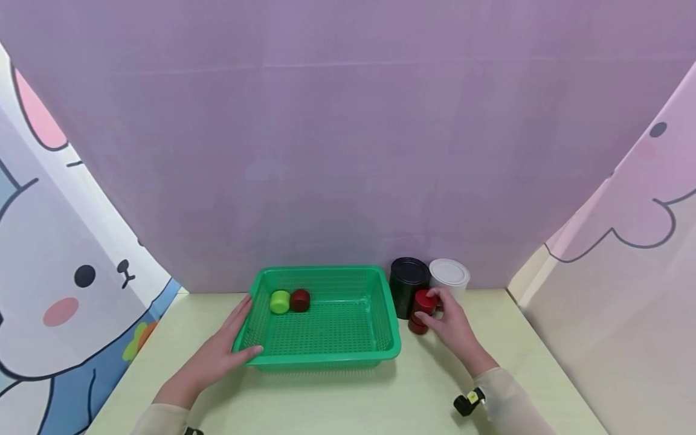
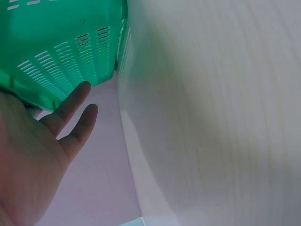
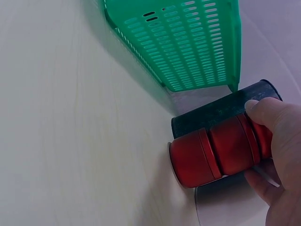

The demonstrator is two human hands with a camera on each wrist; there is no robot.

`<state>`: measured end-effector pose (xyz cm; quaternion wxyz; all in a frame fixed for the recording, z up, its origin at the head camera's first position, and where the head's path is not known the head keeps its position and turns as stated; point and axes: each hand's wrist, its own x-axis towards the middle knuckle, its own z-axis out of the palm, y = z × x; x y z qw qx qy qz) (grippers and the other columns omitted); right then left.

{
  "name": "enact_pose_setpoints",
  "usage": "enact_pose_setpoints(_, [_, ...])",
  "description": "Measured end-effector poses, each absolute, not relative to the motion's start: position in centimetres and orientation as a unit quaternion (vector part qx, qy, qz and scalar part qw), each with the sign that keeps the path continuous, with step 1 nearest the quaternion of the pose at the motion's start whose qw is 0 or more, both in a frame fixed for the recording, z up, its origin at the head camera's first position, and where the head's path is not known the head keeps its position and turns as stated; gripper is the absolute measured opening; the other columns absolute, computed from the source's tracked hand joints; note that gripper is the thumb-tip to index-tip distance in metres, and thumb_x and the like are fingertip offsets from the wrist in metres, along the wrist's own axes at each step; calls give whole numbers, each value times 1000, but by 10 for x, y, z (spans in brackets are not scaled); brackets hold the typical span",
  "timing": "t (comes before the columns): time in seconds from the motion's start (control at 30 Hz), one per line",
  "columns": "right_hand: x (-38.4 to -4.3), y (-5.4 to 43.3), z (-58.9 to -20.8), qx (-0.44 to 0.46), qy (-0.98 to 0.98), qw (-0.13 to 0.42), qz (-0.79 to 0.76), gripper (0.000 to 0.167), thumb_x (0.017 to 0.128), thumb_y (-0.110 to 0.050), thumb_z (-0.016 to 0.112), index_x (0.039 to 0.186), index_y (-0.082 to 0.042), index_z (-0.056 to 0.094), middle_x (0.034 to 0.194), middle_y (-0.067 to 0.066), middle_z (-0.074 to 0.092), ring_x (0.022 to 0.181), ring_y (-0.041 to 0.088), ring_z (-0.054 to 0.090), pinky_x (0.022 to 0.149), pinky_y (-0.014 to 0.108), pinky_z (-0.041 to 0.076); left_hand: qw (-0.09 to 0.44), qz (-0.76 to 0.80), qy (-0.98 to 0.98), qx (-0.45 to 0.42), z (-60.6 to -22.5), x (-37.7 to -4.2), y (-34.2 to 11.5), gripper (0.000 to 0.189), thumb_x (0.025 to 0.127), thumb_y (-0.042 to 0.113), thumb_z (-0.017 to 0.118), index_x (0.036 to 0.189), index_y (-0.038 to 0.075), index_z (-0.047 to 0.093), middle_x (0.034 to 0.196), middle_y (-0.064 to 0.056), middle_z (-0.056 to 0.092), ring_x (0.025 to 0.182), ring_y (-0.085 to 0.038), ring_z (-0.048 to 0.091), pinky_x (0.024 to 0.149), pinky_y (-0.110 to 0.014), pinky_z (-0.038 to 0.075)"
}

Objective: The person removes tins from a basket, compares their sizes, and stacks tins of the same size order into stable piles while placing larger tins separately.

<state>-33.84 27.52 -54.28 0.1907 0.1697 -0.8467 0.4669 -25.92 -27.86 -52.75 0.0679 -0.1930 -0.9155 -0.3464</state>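
A green plastic basket stands on the table, holding a lime-green round container and a dark red one. My left hand rests along the basket's left side, its fingers extended and the thumb over the near left corner of the rim. To the right of the basket, my right hand pinches a red tin between thumb and fingers. Beneath it is another red tin, the two in one upright stack. The right wrist view shows thumb and fingers around the upper part.
Behind the red tins stand a black canister, close to the basket's right side, and a white canister. A purple backdrop rises behind the table, with printed cloth panels at the sides.
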Motion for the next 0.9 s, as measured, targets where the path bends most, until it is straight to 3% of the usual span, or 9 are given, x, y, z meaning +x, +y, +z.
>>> enact_pose_setpoints(0.17, [-339,275,-544,169,-848,189,466,49,88,5,91,124,-6,59,122,14,70,107,33,72,91,53,62,68,-348,-915,-194,-527,-259,-279,103,104,37,78,179,9,12,187,-6,5,164,-55,17,118,-82,30])
enact_pose_setpoints(0.43, [-338,274,-546,180,-845,204,461,53,86,9,90,127,-2,58,124,16,68,106,34,71,87,46,63,68,-346,-916,-193,-529,-260,-279,103,104,38,78,179,10,13,187,-6,6,164,-55,18,117,-82,31])
enact_pose_setpoints(0.9, [-333,273,-544,185,-841,221,457,60,85,10,90,135,4,56,128,21,65,105,38,69,86,55,62,65,-348,-916,-190,-524,-257,-277,103,104,38,78,178,8,14,186,-9,7,164,-55,17,118,-82,30])
